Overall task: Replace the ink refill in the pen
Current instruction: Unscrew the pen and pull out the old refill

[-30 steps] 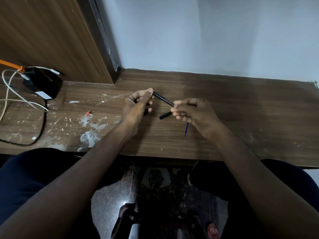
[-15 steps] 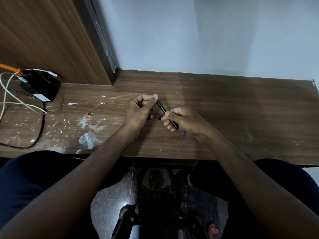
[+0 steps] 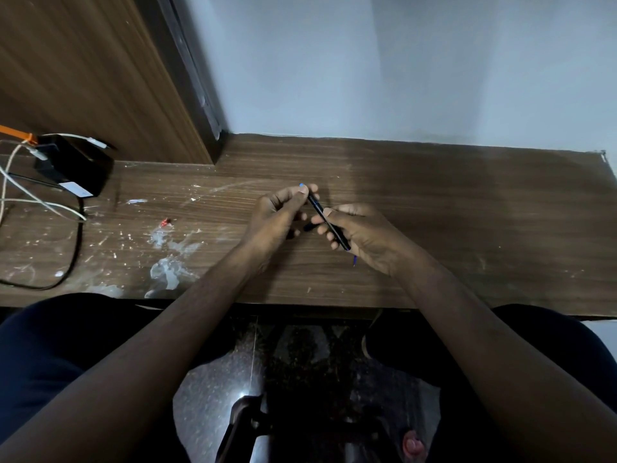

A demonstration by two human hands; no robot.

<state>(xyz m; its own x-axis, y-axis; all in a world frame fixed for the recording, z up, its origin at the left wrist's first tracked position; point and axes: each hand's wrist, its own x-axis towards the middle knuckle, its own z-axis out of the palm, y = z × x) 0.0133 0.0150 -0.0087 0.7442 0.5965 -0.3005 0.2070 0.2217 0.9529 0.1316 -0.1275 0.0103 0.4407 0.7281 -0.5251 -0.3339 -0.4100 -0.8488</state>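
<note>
From the head camera, both bare forearms reach forward over the wooden desk [image 3: 434, 202], and the hands meet above its middle; the left hand [image 3: 273, 218] is curled, thumb and forefinger pinched on the far end of the black pen barrel [image 3: 329, 225], where a small blue spot [image 3: 301, 185] shows at the fingertips — whether that is the refill's end, I cannot tell; the right hand [image 3: 364, 235] is closed round the near part of the same barrel, which runs slantwise from upper left to lower right and lies across its fingers [image 3: 325, 213]; a short dark piece [image 3: 309, 227] pokes out between the two hands, just under the barrel, too dim to name; a thin blue tip [image 3: 355, 261] juts from beneath the right palm, close to the desk top — held or lying loose, I cannot tell.

Well apart to the left, a black box [image 3: 76, 165] sits against the wooden panel [image 3: 83, 78] with white cables [image 3: 40, 202] and a black cable [image 3: 75, 248] trailing off it; pale smears and flecks [image 3: 167, 265] mark the desk nearby, and a small red scrap [image 3: 165, 222] lies among them; the pale wall [image 3: 400, 61] stands behind.
</note>
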